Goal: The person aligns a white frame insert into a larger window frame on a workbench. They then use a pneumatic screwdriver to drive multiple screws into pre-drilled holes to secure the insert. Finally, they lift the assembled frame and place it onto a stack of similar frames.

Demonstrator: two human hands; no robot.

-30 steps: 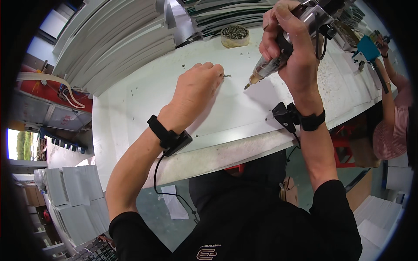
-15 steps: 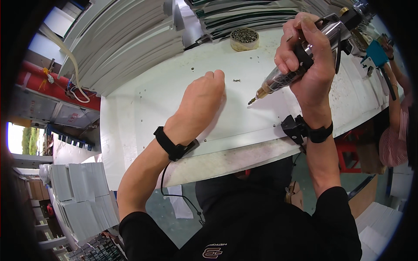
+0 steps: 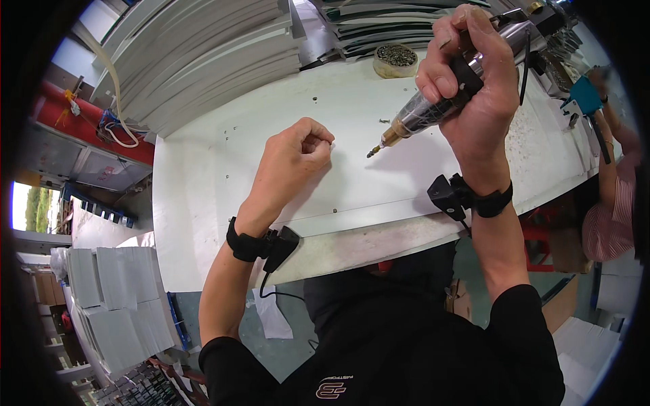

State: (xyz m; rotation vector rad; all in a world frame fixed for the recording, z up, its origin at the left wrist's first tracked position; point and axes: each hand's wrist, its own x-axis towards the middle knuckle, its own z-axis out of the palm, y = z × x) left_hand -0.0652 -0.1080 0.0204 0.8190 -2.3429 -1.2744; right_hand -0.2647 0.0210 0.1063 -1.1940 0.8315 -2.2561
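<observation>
In my right hand (image 3: 477, 95) is a power screwdriver (image 3: 423, 116) with a metal body and a clear-wrapped front end. Its brass-coloured nose and bit (image 3: 374, 151) point down and left above a white panel (image 3: 284, 196), apparently clear of the surface. My left hand (image 3: 292, 152) is closed over the middle of the panel, thumb and fingertips together; what they hold, if anything, is too small to name. A few loose screws (image 3: 384, 121) lie on the panel near the bit. Small dark fasteners or holes (image 3: 334, 210) dot the panel along its edges.
Beyond the panel stands a round tub (image 3: 395, 59) full of small screws. Stacked pale panels (image 3: 210, 61) rise at the back left, more stacked sheets (image 3: 386, 27) at the back. Another person's arm (image 3: 604, 132) is at the far right, beside a teal tool (image 3: 583, 96).
My left hand has turned and drawn slightly left, still closed. The screwdriver in my right hand has shifted a little left. The panel's position in view has shifted slightly.
</observation>
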